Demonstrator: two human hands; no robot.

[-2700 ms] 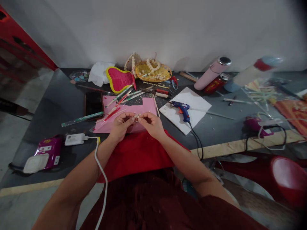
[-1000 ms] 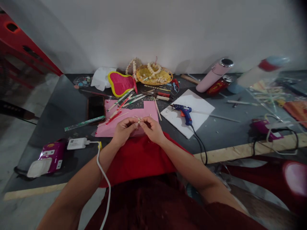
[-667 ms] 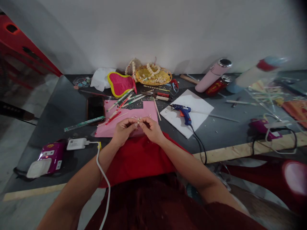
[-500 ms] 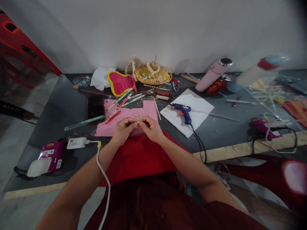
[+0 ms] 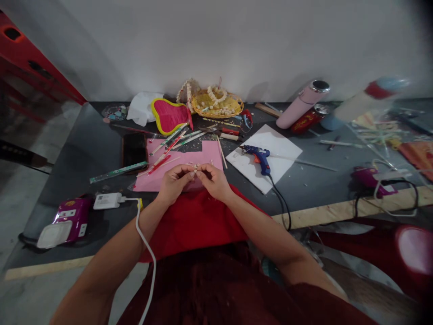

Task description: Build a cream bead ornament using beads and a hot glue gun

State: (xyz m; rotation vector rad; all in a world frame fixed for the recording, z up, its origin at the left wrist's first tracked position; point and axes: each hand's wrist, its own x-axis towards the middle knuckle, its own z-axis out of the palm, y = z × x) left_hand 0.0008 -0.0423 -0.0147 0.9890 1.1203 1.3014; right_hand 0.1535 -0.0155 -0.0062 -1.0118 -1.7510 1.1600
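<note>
My left hand (image 5: 176,181) and my right hand (image 5: 213,180) meet fingertip to fingertip over a pink sheet (image 5: 184,159). Between them they pinch a small cream-coloured piece (image 5: 195,168), mostly hidden by the fingers; its exact kind is too small to make out. Red cloth (image 5: 199,221) lies under my wrists. Wrapped sticks (image 5: 172,142) are scattered on the sheet just beyond my hands. To the right, a blue glue gun (image 5: 259,157) rests on a white board (image 5: 280,162).
Against the wall stands a yellow wicker basket (image 5: 238,107) holding small cream pieces. A pink flask (image 5: 301,106) and a red can (image 5: 309,118) are at the back right. Left are a phone (image 5: 134,148), a purple power socket (image 5: 75,216) and a white charger (image 5: 107,201), its cable crossing my left forearm.
Both hands stay almost in place, still pinching the small piece. The view has shifted very slightly; nothing else has visibly moved.
</note>
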